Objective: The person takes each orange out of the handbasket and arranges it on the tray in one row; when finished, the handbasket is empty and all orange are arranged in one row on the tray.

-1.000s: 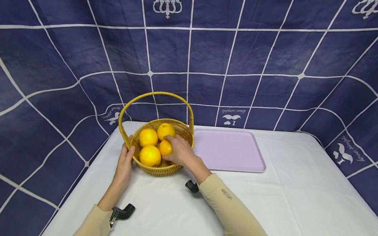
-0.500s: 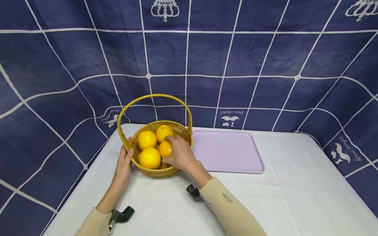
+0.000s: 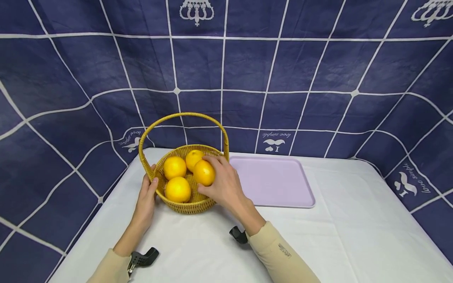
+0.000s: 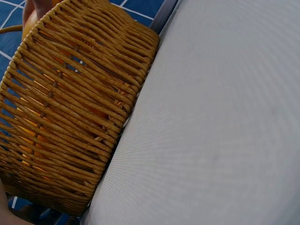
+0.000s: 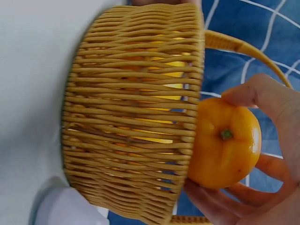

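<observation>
My right hand (image 3: 226, 182) grips an orange (image 3: 204, 173) between thumb and fingers, over the right side of a yellow wicker basket (image 3: 189, 207). In the right wrist view this orange (image 5: 225, 143) shows a green stem end and sits at the basket's rim, mostly clear of it. Inside the basket lie three more oranges: one at the back (image 3: 193, 158), one at the left (image 3: 175, 168) and one in front (image 3: 178, 190). At the basket's left side my left hand (image 3: 144, 204) holds the rim near the handle's base, thumb on the edge, fingers partly hidden.
A tall arched handle (image 3: 184, 114) rises over the basket. To its right lies a flat lilac tray (image 3: 272, 181) on the white tablecloth (image 3: 354, 220). A dark blue checked cloth (image 3: 255, 67) hangs behind. Each wrist bears a black camera mount.
My right hand has lifted the orange from among the others and drawn it slightly right, up towards the basket's rim. The left hand keeps its hold on the basket.
</observation>
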Tool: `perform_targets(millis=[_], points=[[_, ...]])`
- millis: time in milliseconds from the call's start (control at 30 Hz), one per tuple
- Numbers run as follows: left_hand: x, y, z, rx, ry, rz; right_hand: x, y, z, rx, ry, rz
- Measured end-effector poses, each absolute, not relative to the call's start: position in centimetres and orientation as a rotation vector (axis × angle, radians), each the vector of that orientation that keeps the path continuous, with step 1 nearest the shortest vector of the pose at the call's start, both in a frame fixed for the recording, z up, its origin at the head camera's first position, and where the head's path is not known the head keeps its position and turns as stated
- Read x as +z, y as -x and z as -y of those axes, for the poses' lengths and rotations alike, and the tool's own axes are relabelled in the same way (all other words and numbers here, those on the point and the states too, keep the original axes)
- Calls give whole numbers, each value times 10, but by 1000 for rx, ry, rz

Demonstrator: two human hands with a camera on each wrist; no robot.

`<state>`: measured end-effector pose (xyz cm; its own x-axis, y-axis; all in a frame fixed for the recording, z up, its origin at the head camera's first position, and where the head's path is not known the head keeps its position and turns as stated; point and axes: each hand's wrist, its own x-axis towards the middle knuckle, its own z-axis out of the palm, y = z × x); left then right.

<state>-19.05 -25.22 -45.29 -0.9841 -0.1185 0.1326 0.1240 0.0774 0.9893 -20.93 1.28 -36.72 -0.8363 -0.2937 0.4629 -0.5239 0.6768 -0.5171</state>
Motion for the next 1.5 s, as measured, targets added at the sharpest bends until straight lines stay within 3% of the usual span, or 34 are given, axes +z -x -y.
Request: perform_targets(millis=[400, 833, 1133, 1500], points=[[-454, 189, 251, -2025, 6, 2175, -335, 201, -40, 1187, -604, 2303], [-452, 190, 254, -2008, -9, 2193, -331, 225, -71, 1249, -424, 2073], [-452, 190, 254, -2013, 1, 2178, -350, 245, -83, 1284, -268, 2148], [-452, 192, 252, -2018, 11, 2165, -404, 270, -89, 1266, -163, 2348]])
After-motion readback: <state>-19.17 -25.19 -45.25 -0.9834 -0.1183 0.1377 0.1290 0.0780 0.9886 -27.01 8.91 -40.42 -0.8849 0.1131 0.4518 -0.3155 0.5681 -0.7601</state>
